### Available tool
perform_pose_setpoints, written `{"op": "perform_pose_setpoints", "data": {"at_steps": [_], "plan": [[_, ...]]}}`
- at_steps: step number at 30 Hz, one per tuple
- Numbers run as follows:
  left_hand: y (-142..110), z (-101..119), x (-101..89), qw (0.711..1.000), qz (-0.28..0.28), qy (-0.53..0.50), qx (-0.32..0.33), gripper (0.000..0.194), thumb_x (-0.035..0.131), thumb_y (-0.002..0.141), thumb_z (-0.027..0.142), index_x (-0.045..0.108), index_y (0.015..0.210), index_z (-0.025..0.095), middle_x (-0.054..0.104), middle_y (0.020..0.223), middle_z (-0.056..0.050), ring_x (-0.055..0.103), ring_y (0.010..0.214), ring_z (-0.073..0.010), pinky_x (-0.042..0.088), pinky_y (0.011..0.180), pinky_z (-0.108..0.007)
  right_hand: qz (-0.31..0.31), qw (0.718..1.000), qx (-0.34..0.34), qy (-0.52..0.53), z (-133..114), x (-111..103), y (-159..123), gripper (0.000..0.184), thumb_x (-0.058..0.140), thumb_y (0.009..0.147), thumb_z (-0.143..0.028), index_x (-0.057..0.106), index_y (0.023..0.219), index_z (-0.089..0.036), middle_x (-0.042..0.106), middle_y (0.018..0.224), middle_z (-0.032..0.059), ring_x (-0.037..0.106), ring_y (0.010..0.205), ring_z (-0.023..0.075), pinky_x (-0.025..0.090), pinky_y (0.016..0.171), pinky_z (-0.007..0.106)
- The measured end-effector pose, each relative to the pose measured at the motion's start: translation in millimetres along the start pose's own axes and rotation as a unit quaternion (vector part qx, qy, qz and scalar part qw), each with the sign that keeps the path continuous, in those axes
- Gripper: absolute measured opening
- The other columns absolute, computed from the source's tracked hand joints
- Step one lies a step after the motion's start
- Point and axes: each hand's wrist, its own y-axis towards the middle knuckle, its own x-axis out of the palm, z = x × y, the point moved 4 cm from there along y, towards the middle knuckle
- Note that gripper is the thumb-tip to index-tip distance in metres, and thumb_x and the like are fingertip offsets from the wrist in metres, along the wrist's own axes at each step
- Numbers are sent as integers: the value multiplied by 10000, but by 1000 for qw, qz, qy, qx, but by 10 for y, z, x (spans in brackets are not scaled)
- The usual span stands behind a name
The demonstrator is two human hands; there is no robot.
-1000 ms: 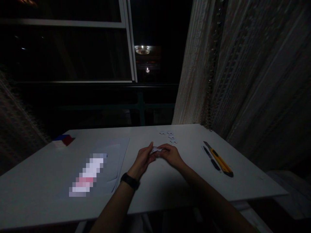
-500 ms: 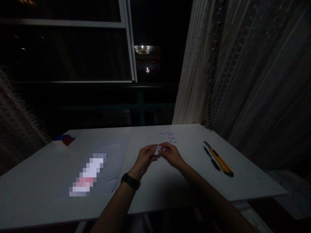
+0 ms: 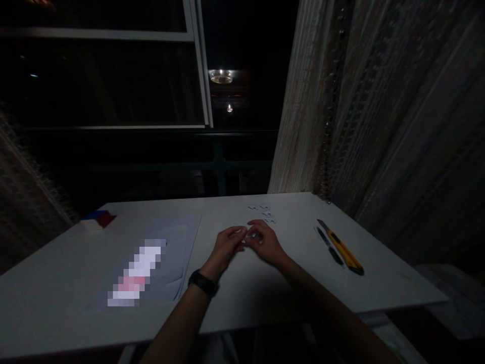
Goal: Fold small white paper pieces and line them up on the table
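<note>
Over the middle of the white table, my left hand (image 3: 227,245) and my right hand (image 3: 268,243) meet at the fingertips. Pinched between them is a small piece of white paper (image 3: 244,241), mostly hidden by the fingers, so its shape is hard to make out. Both hands are closed on it, though the right index finger is raised and curved over the top. A dark band (image 3: 203,283) circles the left wrist. Just beyond the hands lie several small white paper pieces (image 3: 268,214) with dark marks.
To the right lie a yellow utility knife (image 3: 344,252) and a dark pen (image 3: 330,245). White sheets (image 3: 176,253) rest on the left, partly blurred out. A coloured cube (image 3: 97,219) sits at the table's (image 3: 303,298) far left. Curtains (image 3: 299,101) and a dark window stand behind.
My right fingers have shifted on the paper, the index finger lifting away. Less of the white paper shows between the hands now. The left hand has barely moved.
</note>
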Motion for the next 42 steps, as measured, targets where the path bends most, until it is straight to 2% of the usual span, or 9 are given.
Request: {"op": "perform_pose_setpoints", "data": {"at_steps": [3,9,16,25,34,42], "plan": [[12,-7,2,1000,-3,10,3,433,714,588,354,602,923,102,646,761,-84,575,545,-101,436,472,-189,7,999,-18,-37,-20,-3,-19,100,607,670,-185,540,745,-183,503,1066,59,478,547,68,465,585,272],[38,-20,14,999,-8,29,28,397,695,618,343,602,915,96,650,797,-99,589,590,-117,459,496,-199,-6,997,-46,-66,-30,10,-34,137,587,692,-159,584,822,-204,484,1100,54,550,668,101,481,664,287],[27,-17,38,998,-35,17,42,457,676,645,339,559,1025,116,652,799,-92,604,626,-130,487,557,-237,7,996,-43,-75,-14,-8,-25,112,580,708,-174,594,814,-206,492,1098,48,556,635,87,489,669,288],[32,-18,16,999,-26,17,34,432,678,636,363,576,973,112,650,789,-87,589,583,-112,477,551,-231,3,996,-45,-70,-14,-10,-27,114,573,716,-184,599,826,-203,495,1085,54,579,782,131,504,677,283],[33,-18,16,999,-19,7,30,425,706,594,372,600,913,111,655,797,-91,592,585,-114,472,545,-227,-3,998,-36,-54,-19,-13,-24,121,586,704,-186,599,822,-211,508,1074,53,580,780,139,508,675,297],[43,-23,11,999,-18,16,41,410,689,619,371,609,917,101,654,829,-100,589,572,-107,483,536,-225,-1,996,-44,-77,-21,-8,-27,105,569,717,-173,588,816,-203,502,1079,55,575,713,118,495,697,305]]}}
